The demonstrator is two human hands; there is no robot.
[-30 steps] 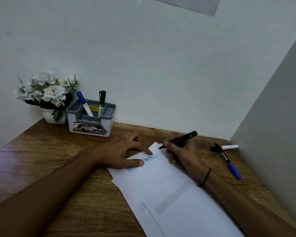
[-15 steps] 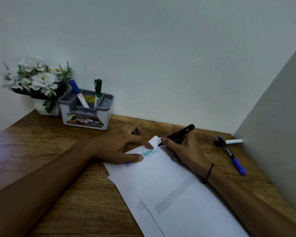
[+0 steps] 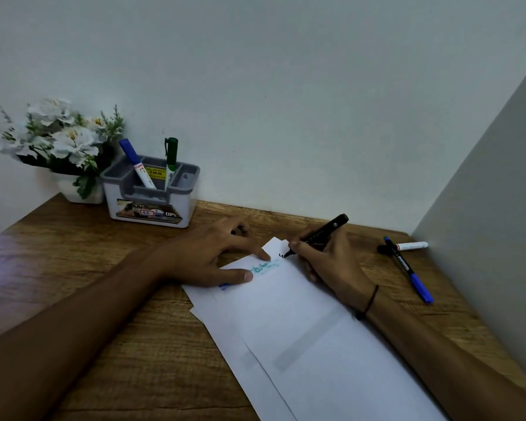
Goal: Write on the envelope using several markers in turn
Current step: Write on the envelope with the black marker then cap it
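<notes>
A long white envelope (image 3: 310, 323) lies slanted across the wooden desk (image 3: 73, 268), on top of another white sheet. My left hand (image 3: 213, 256) rests flat on its far left corner, fingers spread, pinning it down. My right hand (image 3: 325, 259) grips a black marker (image 3: 319, 233) whose tip touches the envelope's far end, where a short black stroke shows. Teal writing and a blue mark sit just by my left fingertips.
A grey pen holder (image 3: 152, 192) at the back left holds a blue-capped marker (image 3: 135, 162) and a green-capped marker (image 3: 171, 158). A pot of white flowers (image 3: 58, 141) stands beside it. A blue pen (image 3: 407, 270) and a white marker (image 3: 407, 246) lie by the right wall.
The black marker's tip has come down onto the envelope and a small black stroke has appeared. My left hand stays pressed on the paper. The view has shifted slightly.
</notes>
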